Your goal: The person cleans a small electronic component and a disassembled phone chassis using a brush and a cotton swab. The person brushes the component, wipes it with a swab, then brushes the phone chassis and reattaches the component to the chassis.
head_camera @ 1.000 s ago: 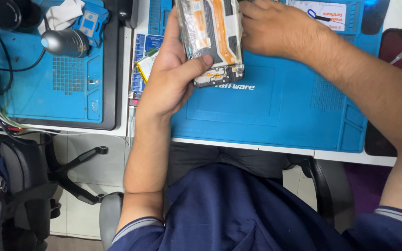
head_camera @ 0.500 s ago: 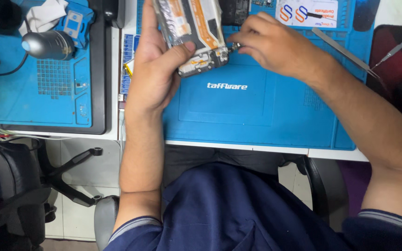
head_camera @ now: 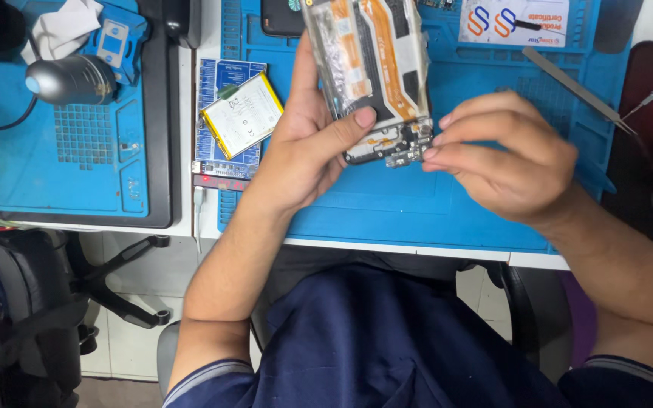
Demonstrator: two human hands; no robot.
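Above the blue silicone repair mat (head_camera: 447,204) on the worktop | left hand (head_camera: 307,147) grip wraps opened smartphone, back cover off (head_camera: 372,75), thumb across lower end | right hand (head_camera: 504,162) fingertips pinched narrow at bottom-edge board; contents unclear | risk: tugging could tear orange flex ribbon (head_camera: 387,57) | phone: exposed, tilted.

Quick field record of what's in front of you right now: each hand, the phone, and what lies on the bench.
left hand: grips the opened phone, thumb across its lower part
right hand: fingertips pinched at the phone's bottom edge, at the small board there
phone: back off, orange flex cables showing, held above the blue mat
loose battery: lies left of the left hand
tweezers: on the mat, upper right
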